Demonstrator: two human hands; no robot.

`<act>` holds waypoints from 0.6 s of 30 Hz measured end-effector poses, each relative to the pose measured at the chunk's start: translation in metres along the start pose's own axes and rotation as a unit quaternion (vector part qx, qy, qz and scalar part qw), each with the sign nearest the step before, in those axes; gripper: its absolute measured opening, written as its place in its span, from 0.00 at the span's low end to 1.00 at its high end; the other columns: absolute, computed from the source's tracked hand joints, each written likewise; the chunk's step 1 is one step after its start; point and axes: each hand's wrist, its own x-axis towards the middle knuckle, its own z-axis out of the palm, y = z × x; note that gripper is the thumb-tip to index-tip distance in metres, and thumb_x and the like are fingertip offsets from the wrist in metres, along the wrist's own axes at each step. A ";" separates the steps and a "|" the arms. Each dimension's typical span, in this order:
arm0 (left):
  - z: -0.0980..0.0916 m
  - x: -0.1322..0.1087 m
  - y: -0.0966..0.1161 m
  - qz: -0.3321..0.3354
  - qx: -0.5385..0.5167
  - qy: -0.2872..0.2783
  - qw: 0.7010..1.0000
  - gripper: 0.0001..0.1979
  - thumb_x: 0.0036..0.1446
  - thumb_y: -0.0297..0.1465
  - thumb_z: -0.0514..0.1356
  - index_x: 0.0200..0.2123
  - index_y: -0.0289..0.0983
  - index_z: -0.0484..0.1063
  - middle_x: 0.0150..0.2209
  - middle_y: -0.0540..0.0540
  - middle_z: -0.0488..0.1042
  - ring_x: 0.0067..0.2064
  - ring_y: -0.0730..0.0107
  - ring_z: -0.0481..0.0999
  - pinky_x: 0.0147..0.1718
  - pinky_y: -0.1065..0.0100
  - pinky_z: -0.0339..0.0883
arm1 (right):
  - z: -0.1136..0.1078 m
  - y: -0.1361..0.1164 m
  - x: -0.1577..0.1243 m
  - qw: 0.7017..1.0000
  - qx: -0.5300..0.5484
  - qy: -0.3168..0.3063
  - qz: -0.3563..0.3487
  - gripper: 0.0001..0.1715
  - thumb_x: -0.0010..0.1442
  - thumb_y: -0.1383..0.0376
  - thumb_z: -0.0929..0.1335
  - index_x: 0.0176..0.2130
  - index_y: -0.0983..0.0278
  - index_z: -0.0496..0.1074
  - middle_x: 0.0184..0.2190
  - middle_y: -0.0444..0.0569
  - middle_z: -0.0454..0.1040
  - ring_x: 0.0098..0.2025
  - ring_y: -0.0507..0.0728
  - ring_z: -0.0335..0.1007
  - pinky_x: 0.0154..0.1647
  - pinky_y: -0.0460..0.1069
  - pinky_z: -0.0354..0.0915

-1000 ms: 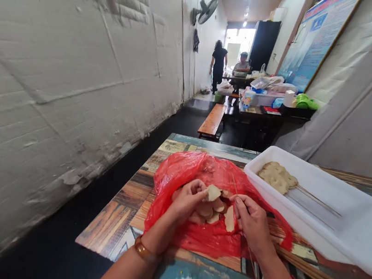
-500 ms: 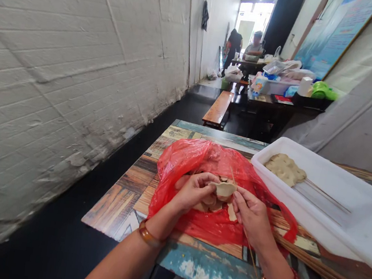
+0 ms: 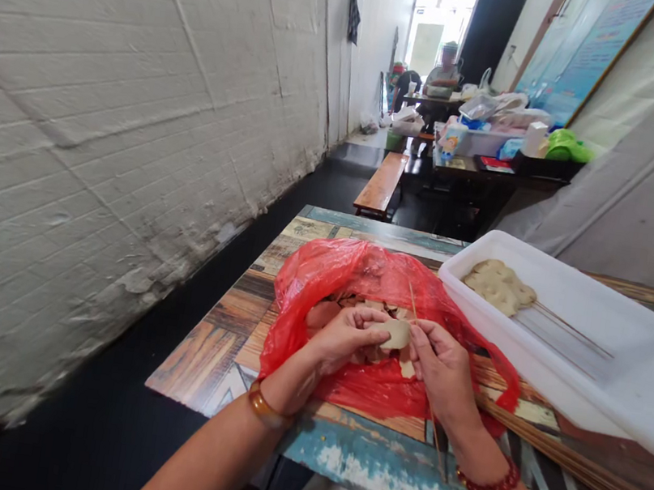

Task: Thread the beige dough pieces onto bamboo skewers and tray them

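Observation:
My left hand [image 3: 343, 338] pinches a thin, pale beige slice [image 3: 395, 335] between thumb and fingers, over an open red plastic bag [image 3: 319, 273]. With its fingers closed, my right hand [image 3: 444, 371] grips a long thin bamboo skewer [image 3: 439, 446] at the slice's right edge. The skewer's tip sticks up past the fingers, and its tail slants down below my palm. Whether it pierces the slice cannot be made out. More flat slices lie inside the bag, partly hidden behind both hands.
A white plastic tray [image 3: 651, 334] at right holds beige slices [image 3: 498, 287] on skewers. Below it lies a bundle of loose skewers [image 3: 576, 466]. Beyond the patterned table [image 3: 205, 358] stand a wooden bench [image 3: 382, 181] and a cluttered table; people are at the far end.
The slice has turned slightly between my hands, and my right fingers sit closer to it with the skewer. In the background, one person has bent lower. The view has shifted slightly.

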 end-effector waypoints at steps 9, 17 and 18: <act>-0.008 0.004 0.006 0.098 -0.066 0.131 0.984 0.16 0.40 0.36 0.69 0.31 0.32 0.73 0.27 0.49 0.73 0.26 0.78 0.70 0.26 0.76 0.61 | -0.002 -0.009 -0.010 0.996 -0.084 -0.028 -0.031 0.24 0.62 0.56 0.63 0.54 0.63 0.68 0.19 0.38 0.62 0.15 0.47 0.52 0.14 0.43 0.53; -0.008 0.002 0.010 0.109 -0.111 0.150 0.976 0.17 0.40 0.34 0.69 0.33 0.33 0.72 0.29 0.48 0.74 0.27 0.75 0.72 0.27 0.74 0.63 | 0.008 -0.001 -0.016 0.955 -0.226 -0.084 -0.173 0.14 0.61 0.63 0.64 0.41 0.61 0.77 0.37 0.52 0.77 0.38 0.58 0.74 0.41 0.51 0.70; -0.009 0.002 0.010 0.111 -0.104 0.148 0.977 0.17 0.40 0.33 0.69 0.34 0.33 0.73 0.29 0.48 0.74 0.27 0.76 0.71 0.27 0.74 0.63 | 0.008 -0.001 -0.016 0.951 -0.236 -0.083 -0.183 0.14 0.61 0.64 0.64 0.42 0.61 0.77 0.38 0.52 0.78 0.41 0.59 0.74 0.43 0.52 0.69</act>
